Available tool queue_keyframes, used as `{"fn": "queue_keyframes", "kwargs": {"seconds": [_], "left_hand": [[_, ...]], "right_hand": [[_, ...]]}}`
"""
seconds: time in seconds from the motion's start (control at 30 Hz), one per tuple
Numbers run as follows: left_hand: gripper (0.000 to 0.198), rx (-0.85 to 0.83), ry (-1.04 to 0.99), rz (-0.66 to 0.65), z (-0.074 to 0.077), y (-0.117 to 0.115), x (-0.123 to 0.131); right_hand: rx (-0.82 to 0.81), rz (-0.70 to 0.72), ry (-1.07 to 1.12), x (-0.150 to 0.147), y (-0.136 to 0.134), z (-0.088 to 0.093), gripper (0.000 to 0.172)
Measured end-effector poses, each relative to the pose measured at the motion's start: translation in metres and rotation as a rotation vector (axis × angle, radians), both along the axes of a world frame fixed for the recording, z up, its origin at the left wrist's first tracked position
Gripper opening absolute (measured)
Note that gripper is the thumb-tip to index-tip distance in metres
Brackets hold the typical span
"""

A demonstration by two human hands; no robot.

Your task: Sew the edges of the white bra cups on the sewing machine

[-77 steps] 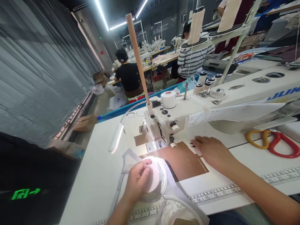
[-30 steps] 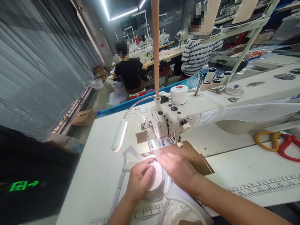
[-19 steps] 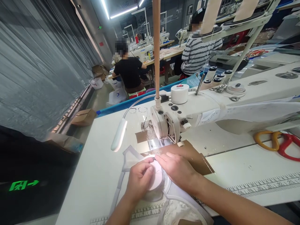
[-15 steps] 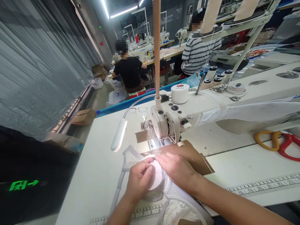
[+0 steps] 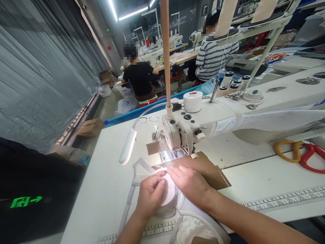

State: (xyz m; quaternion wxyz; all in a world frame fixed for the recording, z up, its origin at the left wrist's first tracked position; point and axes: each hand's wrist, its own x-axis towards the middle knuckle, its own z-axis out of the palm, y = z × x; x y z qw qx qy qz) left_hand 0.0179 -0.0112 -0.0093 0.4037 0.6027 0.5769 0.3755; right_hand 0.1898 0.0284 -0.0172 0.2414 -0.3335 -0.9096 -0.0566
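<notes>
A white bra [image 5: 196,227] with lace on one cup lies on the table in front of the sewing machine [image 5: 175,135]. My left hand [image 5: 152,191] pinches the upper edge of its pale, smooth cup [image 5: 169,194], thumb over the front. From the other side, my right hand [image 5: 189,181] grips the same edge, its fingertips close to the left ones. A tiny dark thing shows between the fingertips, too small to name. One strap [image 5: 127,206] trails down to the left of my left hand. Part of the cup is hidden under my fingers.
A lamp [image 5: 127,147] on a bent neck hangs over the table. Glasses [image 5: 148,119] lie behind it. Yellow and red scissors handles [image 5: 312,157] rest at the right, by a printed ruler scale [image 5: 286,200]. Two people sit at machines beyond.
Both hands keep their hold on the cup edge, almost unmoved. The view has shifted very slightly.
</notes>
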Motion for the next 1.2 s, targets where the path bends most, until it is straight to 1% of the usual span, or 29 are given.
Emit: {"fn": "queue_keyframes", "kwargs": {"seconds": [0.1,0.37,0.53,0.63,0.7,0.77,0.8,0.87,0.9,0.93,0.97,1.0,1.07,1.13,1.2], "left_hand": [[0.02,0.014,-0.001,-0.004,0.0,0.0,0.0],[0.02,0.028,-0.003,-0.014,-0.001,0.0,-0.001],[0.019,0.022,-0.005,-0.013,-0.001,0.0,-0.001],[0.019,0.0,-0.009,-0.001,-0.001,0.0,-0.001],[0.018,-0.008,-0.013,0.008,-0.001,0.0,-0.002],[0.017,-0.006,-0.021,0.008,-0.001,0.0,-0.003],[0.016,-0.003,-0.026,0.006,-0.002,0.001,-0.004],[0.016,0.001,-0.035,0.004,-0.003,0.001,-0.004],[0.016,0.001,-0.038,0.005,-0.004,0.001,-0.004],[0.016,0.003,-0.039,0.006,-0.005,0.001,-0.004],[0.016,0.006,-0.04,0.008,-0.005,0.001,-0.004],[0.015,0.012,-0.04,0.011,-0.006,0.0,-0.004],[0.015,0.027,-0.046,0.011,-0.007,0.0,-0.004],[0.014,0.04,-0.05,0.002,-0.008,0.0,-0.005],[0.014,0.044,-0.037,-0.002,-0.009,0.001,-0.006]], "right_hand": [[0.018,0.001,0.018,0.0,0.0,-0.002,0.023],[0.003,0.005,0.019,-0.001,0.0,-0.005,0.024],[-0.02,0.009,0.021,-0.003,0.001,0.0,0.024],[-0.067,-0.008,0.051,0.009,0.004,0.003,0.021],[-0.099,-0.084,0.054,0.028,0.01,0.002,0.025],[-0.097,-0.24,-0.019,0.052,0.017,0.001,0.032],[-0.097,-0.32,-0.086,0.064,0.02,0.001,0.03],[-0.056,-0.397,-0.111,0.081,0.023,0.006,0.023],[-0.013,-0.387,-0.098,0.084,0.021,0.01,0.022],[0.033,-0.331,-0.066,0.083,0.018,0.015,0.021],[0.067,-0.242,-0.015,0.077,0.012,0.02,0.022],[0.088,-0.109,0.038,0.067,0.005,0.024,0.025],[0.202,0.142,0.171,0.041,-0.009,0.029,0.022],[0.157,0.231,0.099,0.014,-0.019,0.028,0.02],[0.099,0.233,-0.003,-0.006,-0.021,0.023,0.018]]}}
